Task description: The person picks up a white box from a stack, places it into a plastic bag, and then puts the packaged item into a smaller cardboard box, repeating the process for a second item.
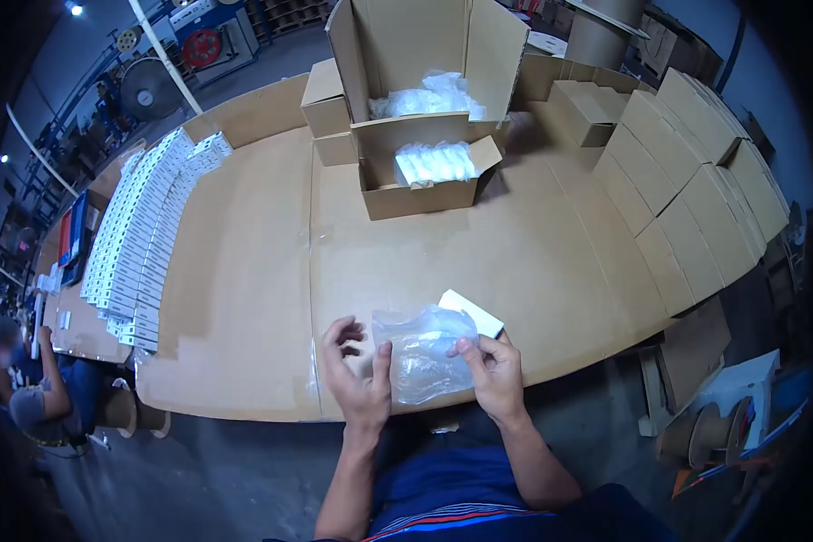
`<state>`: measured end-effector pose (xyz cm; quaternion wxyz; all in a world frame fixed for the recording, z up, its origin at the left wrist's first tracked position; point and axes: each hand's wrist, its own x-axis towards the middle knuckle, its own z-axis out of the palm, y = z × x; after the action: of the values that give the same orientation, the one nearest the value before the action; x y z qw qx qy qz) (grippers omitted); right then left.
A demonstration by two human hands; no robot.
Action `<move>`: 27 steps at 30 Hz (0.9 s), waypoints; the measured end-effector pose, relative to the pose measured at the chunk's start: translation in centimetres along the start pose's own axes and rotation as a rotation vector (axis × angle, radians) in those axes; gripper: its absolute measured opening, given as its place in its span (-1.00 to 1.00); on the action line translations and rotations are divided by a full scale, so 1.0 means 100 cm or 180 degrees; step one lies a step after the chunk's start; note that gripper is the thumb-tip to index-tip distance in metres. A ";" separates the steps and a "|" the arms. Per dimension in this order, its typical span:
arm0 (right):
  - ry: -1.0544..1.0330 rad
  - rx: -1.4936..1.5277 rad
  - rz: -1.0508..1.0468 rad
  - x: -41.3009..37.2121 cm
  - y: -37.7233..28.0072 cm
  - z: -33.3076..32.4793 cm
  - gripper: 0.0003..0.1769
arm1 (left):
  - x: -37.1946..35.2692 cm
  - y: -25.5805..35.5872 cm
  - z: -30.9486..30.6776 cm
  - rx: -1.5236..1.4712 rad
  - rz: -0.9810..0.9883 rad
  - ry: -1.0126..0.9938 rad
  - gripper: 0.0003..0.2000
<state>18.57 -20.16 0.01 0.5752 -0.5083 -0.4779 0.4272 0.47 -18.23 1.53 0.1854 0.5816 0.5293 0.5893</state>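
A clear plastic bag point(415, 366) hangs over the table's near edge, between my two hands. The thumb and fingers of my right hand point(499, 375) pinch it at its right side. Just behind the bag lies a flat white piece point(481, 316), shaped like a small box or card; the bag and my right fingers cover part of it. At the bag's left side is my left hand point(361, 375), fingers curved and spread, thumb pointing up beside the plastic.
An open carton point(415, 203) with wrapped white items stands mid-table, a larger open carton point(420, 45) behind it. Rows of small white boxes point(140, 235) line the left. Brown cartons point(686, 172) are stacked at right. A seated person point(50, 388) is at far left.
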 end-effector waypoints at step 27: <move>-0.0284 -0.1042 -0.0123 0.003 0.001 -0.011 -0.67 | 0.058 0.015 -0.014 0.0515 0.0280 -0.1913 -0.79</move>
<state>19.65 -20.08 -0.11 0.4710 -0.5664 -0.5759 0.3546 -1.62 -14.50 5.90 0.2610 0.7649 0.4703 0.3544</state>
